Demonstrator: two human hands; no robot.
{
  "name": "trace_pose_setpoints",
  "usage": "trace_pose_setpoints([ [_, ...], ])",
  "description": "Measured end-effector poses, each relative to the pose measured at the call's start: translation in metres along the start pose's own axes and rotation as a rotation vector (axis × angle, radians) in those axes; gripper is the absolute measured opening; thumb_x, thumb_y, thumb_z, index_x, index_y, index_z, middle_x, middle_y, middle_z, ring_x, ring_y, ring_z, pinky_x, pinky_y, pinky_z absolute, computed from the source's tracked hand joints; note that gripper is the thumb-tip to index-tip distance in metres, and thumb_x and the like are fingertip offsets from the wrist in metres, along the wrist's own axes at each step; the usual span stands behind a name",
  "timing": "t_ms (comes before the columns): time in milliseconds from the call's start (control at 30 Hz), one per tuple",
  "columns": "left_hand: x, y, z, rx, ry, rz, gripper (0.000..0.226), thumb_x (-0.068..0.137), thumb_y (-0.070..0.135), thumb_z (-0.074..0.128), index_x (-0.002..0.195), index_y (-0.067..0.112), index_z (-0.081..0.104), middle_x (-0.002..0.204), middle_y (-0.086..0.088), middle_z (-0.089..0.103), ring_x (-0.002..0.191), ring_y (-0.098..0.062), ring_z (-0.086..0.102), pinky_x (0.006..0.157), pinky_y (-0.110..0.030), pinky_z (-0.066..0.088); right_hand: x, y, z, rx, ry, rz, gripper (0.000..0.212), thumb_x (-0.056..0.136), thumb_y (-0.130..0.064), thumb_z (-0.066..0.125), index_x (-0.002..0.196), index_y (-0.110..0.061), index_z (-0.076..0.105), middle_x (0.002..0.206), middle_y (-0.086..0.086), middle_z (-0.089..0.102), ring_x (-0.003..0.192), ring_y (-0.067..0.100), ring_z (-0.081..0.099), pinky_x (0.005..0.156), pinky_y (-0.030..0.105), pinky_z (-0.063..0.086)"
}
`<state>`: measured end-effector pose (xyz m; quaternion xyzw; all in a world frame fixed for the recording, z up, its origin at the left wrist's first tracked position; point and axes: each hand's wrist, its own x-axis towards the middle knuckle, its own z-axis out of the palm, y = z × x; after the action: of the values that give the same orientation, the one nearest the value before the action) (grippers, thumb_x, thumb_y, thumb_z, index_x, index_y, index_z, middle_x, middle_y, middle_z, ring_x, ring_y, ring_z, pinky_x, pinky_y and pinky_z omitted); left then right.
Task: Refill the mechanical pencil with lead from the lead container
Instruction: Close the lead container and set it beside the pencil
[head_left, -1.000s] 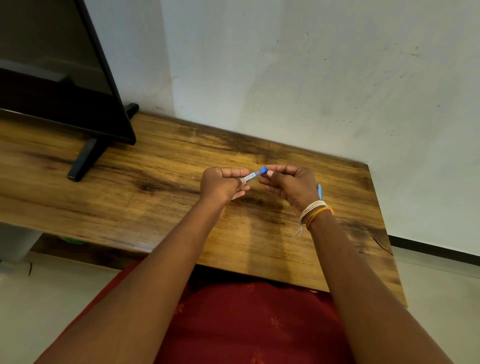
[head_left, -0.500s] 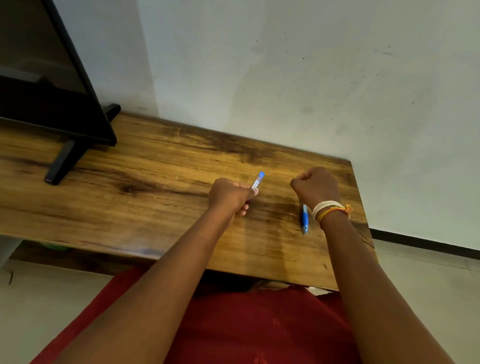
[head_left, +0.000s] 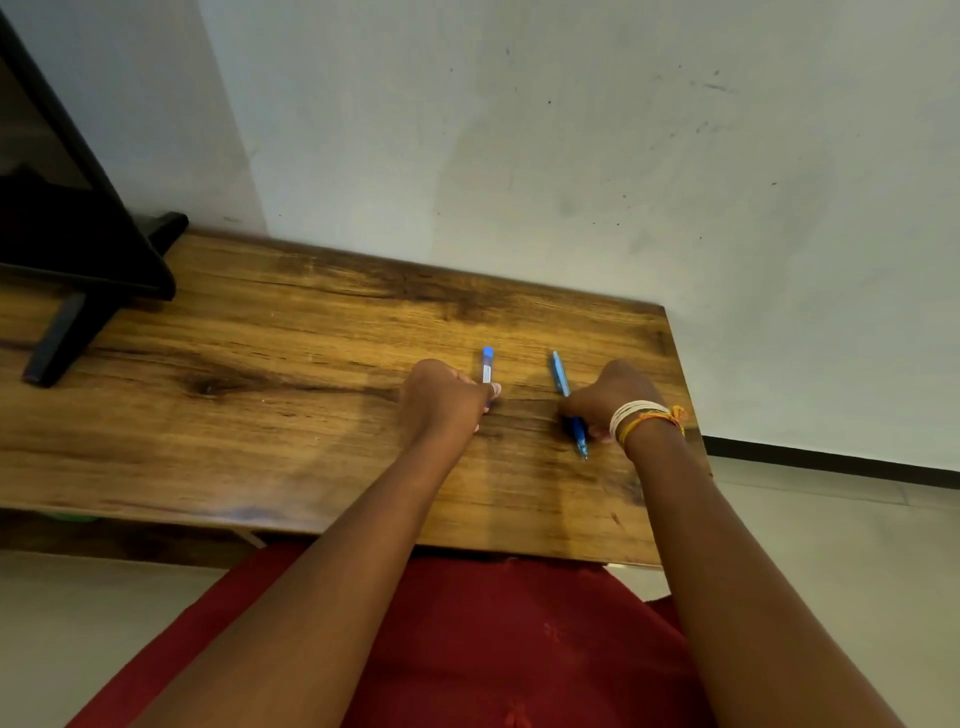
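Note:
The lead container (head_left: 487, 365) is a slim clear tube with a blue cap, lying on the wooden table (head_left: 260, 395) with the cap pointing away from me. My left hand (head_left: 444, 400) grips its near end with the fingertips. To its right lies the blue mechanical pencil (head_left: 560, 378), tip towards me. My right hand (head_left: 610, 400), with white and orange bands at the wrist, is closed over the pencil's middle and hides that part; the tip (head_left: 583, 447) shows below the hand.
A black screen on a stand (head_left: 78, 291) occupies the table's left end. The table backs onto a white wall (head_left: 571, 156); its right edge (head_left: 685, 415) is just beyond my right hand. My red-clad lap (head_left: 493, 649) is under the front edge.
My hands were together above the table around the container. They parted and came down; the left laid the container on the table, the right moved onto the pencil.

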<state>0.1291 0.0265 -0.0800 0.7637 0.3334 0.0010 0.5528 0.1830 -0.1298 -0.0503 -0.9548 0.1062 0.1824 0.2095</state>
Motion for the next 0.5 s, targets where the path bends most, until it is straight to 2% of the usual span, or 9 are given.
trace_pose_setpoints([
  [100, 0.001, 0.000, 0.001, 0.027, 0.024, 0.023, 0.026, 0.069, 0.034, 0.080, 0.063, 0.010, 0.070, 0.065, -0.002, 0.071, 0.056, -0.021, 0.065, 0.059, -0.030, 0.052, 0.002, -0.002, 0.003, 0.157, 0.042, -0.012, 0.028, 0.068, -0.027, 0.075, 0.079, -0.005, 0.062, 0.073, 0.013, 0.071, 0.068, 0.028, 0.071, 0.068, 0.041, 0.061],
  [233, 0.000, 0.001, -0.001, 0.052, 0.080, 0.042, 0.027, 0.069, 0.037, 0.080, 0.070, 0.011, 0.072, 0.064, 0.000, 0.065, 0.062, -0.019, 0.062, 0.047, -0.022, 0.032, 0.000, -0.017, 0.016, 0.418, 0.020, -0.004, 0.021, 0.070, -0.020, 0.077, 0.063, -0.005, 0.064, 0.061, 0.013, 0.070, 0.054, 0.023, 0.070, 0.060, 0.040, 0.062],
  [300, 0.002, 0.000, -0.002, 0.083, 0.094, 0.046, 0.027, 0.071, 0.038, 0.078, 0.075, 0.012, 0.073, 0.073, -0.001, 0.069, 0.070, -0.020, 0.065, 0.051, -0.023, 0.037, 0.000, -0.021, 0.023, 0.479, 0.021, -0.003, 0.021, 0.071, -0.018, 0.076, 0.059, -0.008, 0.062, 0.059, 0.011, 0.070, 0.051, 0.020, 0.068, 0.059, 0.040, 0.062],
  [367, 0.004, 0.000, -0.003, 0.118, 0.107, 0.045, 0.026, 0.072, 0.038, 0.078, 0.078, 0.013, 0.074, 0.079, -0.003, 0.071, 0.075, -0.021, 0.067, 0.056, -0.025, 0.042, 0.000, -0.024, 0.029, 0.499, 0.044, -0.016, 0.022, 0.071, -0.018, 0.077, 0.057, -0.010, 0.061, 0.058, 0.009, 0.070, 0.051, 0.019, 0.069, 0.061, 0.040, 0.062],
  [500, 0.006, 0.000, -0.005, 0.148, 0.132, 0.057, 0.028, 0.069, 0.036, 0.081, 0.072, 0.010, 0.071, 0.074, -0.004, 0.070, 0.070, -0.021, 0.065, 0.047, -0.023, 0.031, 0.001, -0.026, 0.034, 0.507, 0.096, -0.046, 0.027, 0.072, -0.021, 0.079, 0.055, -0.013, 0.060, 0.064, 0.011, 0.072, 0.061, 0.024, 0.072, 0.066, 0.043, 0.062],
])
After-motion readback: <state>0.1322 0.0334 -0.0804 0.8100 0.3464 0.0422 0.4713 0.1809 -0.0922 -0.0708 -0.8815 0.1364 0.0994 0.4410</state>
